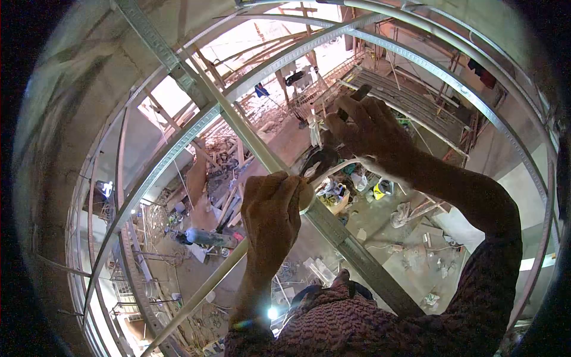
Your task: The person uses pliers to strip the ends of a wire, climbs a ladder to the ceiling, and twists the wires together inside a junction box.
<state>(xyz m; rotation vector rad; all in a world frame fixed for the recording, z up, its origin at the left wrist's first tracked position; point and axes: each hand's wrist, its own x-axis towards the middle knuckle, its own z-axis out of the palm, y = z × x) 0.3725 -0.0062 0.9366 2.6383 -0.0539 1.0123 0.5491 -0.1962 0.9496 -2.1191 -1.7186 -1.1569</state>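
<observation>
My left hand point(272, 205) is closed, fingers wrapped round a pale pipe point(306, 195) beside the metal channel. From there a thin whitish strip point(342, 168) curves up to the right, under my right wrist. Between the hands hangs a black curved thing point(321, 159), its kind unclear. Higher and to the right, my right hand point(366, 126) has its fingers curled in, with a short dark end point(360, 92) sticking out above them; what it holds I cannot tell. Left of its fingers a whitish narrow piece point(314, 128) stands out against the floor below.
Perforated metal channels point(363, 253) cross around me, high above the floor. A long pale pipe point(253, 140) runs diagonally past my left hand. Far below lie rubble, boards, a blue-grey cylinder point(211, 238), a yellow bucket point(382, 189) and a stack of long planks point(410, 98).
</observation>
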